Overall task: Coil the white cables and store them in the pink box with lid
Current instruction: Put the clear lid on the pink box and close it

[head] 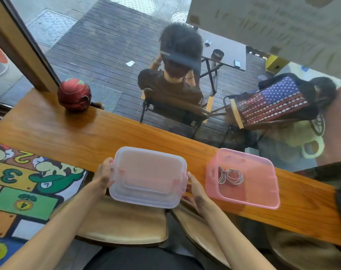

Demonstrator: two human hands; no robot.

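Pink translucent box (243, 178) holds white coiled cables (231, 176); pale clear lid (148, 176), orange-brown wooden counter (68, 137).

Left hand (104, 175), right hand (195, 190), both gripping

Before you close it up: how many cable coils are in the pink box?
2, as far as I can tell: one coil stands near the pink box's left wall, the other coil lies beside it, overlapping. A third could be hidden among the loops.

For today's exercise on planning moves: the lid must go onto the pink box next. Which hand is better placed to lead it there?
Right. The right hand grips the lid on the side nearest the box, which sits to the right; the left hand holds the far side.
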